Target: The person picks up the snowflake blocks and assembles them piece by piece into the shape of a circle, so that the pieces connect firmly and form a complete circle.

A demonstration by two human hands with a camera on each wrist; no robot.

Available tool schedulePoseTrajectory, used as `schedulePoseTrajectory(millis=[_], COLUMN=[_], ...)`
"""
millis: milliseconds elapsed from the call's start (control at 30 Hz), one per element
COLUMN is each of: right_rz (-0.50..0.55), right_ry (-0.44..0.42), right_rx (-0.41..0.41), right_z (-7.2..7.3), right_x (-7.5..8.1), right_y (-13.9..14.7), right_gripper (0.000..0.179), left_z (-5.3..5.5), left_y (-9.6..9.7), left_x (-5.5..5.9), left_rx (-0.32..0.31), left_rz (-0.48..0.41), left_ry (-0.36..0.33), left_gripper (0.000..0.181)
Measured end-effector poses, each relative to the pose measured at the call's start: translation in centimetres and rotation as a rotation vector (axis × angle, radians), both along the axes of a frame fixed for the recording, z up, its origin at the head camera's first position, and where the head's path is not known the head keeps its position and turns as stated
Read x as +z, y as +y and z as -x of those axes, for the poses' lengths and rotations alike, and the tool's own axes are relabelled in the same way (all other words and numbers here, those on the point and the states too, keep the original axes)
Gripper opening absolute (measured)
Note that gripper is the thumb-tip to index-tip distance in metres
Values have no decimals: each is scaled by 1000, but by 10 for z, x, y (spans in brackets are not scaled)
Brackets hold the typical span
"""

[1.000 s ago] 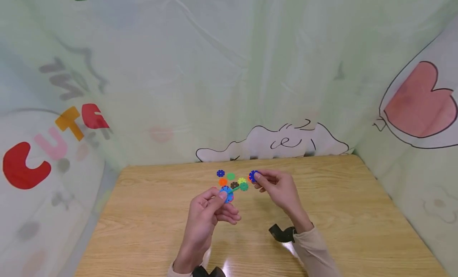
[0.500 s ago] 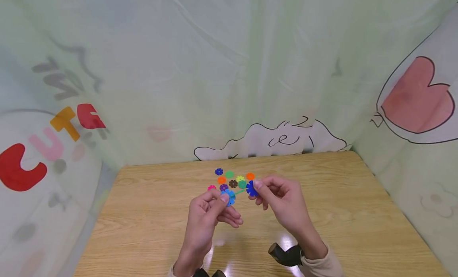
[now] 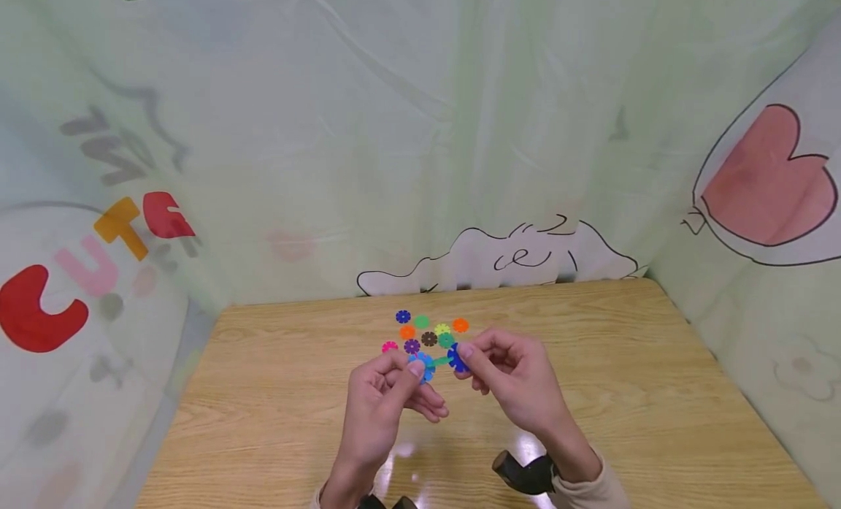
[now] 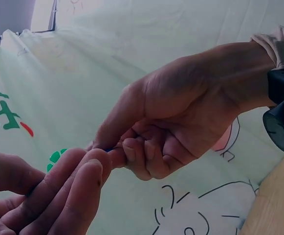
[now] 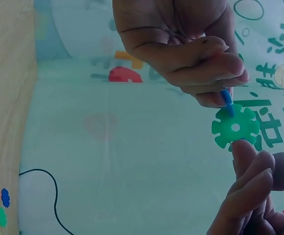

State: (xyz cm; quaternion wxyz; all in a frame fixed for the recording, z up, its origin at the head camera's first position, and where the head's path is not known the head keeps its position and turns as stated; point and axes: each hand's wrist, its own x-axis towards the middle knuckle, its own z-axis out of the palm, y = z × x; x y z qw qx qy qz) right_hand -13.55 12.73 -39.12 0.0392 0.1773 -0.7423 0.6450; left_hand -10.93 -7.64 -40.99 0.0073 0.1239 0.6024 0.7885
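Observation:
My left hand (image 3: 381, 399) pinches a light blue notched plastic disc (image 3: 428, 369) between thumb and fingers. A green notched disc (image 5: 235, 128) is slotted into the light blue one and stands across it, edge-on in the head view. In my right hand (image 3: 525, 385), thumb and index finger pinch a dark blue notched disc (image 3: 455, 358). Its rim meets the free side of the green disc; whether their notches interlock cannot be told. Both hands hover over the table, close together. Fingers cover most of the dark blue disc in both wrist views.
Behind the hands, several loose notched discs lie on the wooden table (image 3: 276, 392), among them orange (image 3: 461, 325), brown (image 3: 429, 339), purple (image 3: 412, 346) and pink (image 3: 390, 347) ones. A printed curtain (image 3: 394, 129) surrounds the table at the back and sides.
My right hand has come down and left from beside the orange disc, bringing the dark blue disc to the green one. The left hand has shifted slightly, still pinching the light blue disc.

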Motion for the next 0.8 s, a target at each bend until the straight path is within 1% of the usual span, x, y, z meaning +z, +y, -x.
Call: schedulePoseTrajectory(millis=[133,267,433,500,533,600,700,800], right_rz=[-9,-4,-2,-16,-17,-22,-27,-28], right_ry=[-6,-17,-18,-7,7,30,76,90], right_rx=[18,37,54,51,52,33,-19,-78], right_z=[-1,-1,-3,-3,-3,-3,-3,0], right_x=[0,1,0,0,0,-1,-2,-5], right_y=[1,-1,-3,-2,-1,0,-1,-4], right_gripper=[16,16,15,14,13,11,5,12], left_z=[0,1,3,5,6,8,12,15], left_y=[0,0,0,-1,-1,-3,-5,-9], left_x=[0,-1,-3,-4,-4,-5,-8,-10], left_rx=[6,7,13,8,1,-14,-26,-13], left_rz=[35,32,2,-6,-4,13,72,153], left_ry=[37,88,237,287,297,284,226,155], left_gripper=[29,27,22,21,20,21,22,22])
